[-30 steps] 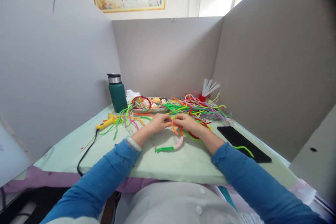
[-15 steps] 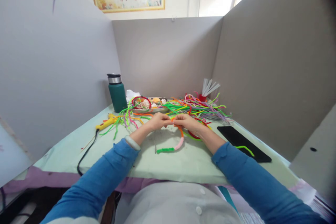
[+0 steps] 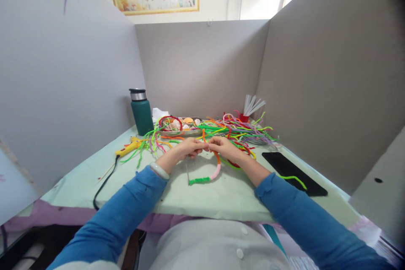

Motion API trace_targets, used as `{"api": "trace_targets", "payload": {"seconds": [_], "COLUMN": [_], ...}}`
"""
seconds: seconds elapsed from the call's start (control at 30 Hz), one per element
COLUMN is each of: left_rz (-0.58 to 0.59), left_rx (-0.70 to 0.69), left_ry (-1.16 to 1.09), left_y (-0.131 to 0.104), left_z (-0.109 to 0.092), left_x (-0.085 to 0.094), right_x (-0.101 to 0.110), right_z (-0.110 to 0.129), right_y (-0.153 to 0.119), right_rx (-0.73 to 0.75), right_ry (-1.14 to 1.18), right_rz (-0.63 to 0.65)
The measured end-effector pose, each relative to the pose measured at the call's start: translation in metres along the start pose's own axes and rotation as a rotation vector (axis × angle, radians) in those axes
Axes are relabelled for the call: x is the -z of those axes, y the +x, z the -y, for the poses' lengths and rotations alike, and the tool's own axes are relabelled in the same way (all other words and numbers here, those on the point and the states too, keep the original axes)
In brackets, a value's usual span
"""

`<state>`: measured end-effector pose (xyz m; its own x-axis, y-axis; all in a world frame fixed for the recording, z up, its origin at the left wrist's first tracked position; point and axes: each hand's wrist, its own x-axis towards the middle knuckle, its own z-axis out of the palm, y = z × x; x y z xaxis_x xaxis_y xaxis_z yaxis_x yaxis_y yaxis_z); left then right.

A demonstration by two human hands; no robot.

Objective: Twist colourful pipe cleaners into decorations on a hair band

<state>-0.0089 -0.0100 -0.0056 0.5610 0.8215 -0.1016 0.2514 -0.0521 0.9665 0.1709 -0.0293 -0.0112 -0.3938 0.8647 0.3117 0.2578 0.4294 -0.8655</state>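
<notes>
Both hands meet over the middle of the table, fingertips pinched together on an orange pipe cleaner. My left hand comes from the left, and my right hand touches it at the fingertips. One orange end sticks up between them. Below my right hand the curved strip runs from orange through pink to green at its lower left end, beside a thin bare wire. The exact pinch point is covered by the fingers.
A green bottle, a yellow glue gun with a black cord and a metal tray of shells stand left and behind. Many coloured pipe cleaners, a red cup of white sticks and a black pad lie right.
An orange end now stands up between my hands, where before it was low at the fingertips. My left hand has turned slightly, its lower fingers showing more. The thin wire has shifted slightly.
</notes>
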Motion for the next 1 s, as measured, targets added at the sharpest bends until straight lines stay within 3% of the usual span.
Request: {"api": "trace_targets", "payload": {"seconds": [0.27, 0.63, 0.8, 1.0], "left_rz": [-0.064, -0.146, -0.223, -0.245], "left_rx": [0.035, 0.086, 0.042, -0.043], "left_ry": [-0.108, -0.063, -0.014, 0.137], "left_y": [0.001, 0.006, 0.003, 0.002], "left_z": [-0.002, 0.0, -0.002, -0.004], "left_x": [-0.001, 0.001, -0.003, -0.009], "right_x": [0.0, -0.001, -0.001, -0.005], "right_z": [0.003, -0.001, -0.002, 0.005], "right_y": [0.0, 0.002, 0.002, 0.001], "right_rx": [-0.02, -0.029, -0.038, -0.091], "right_ry": [0.027, 0.105, 0.103, 0.036], "right_rz": [-0.017, 0.014, 0.023, -0.065]}}
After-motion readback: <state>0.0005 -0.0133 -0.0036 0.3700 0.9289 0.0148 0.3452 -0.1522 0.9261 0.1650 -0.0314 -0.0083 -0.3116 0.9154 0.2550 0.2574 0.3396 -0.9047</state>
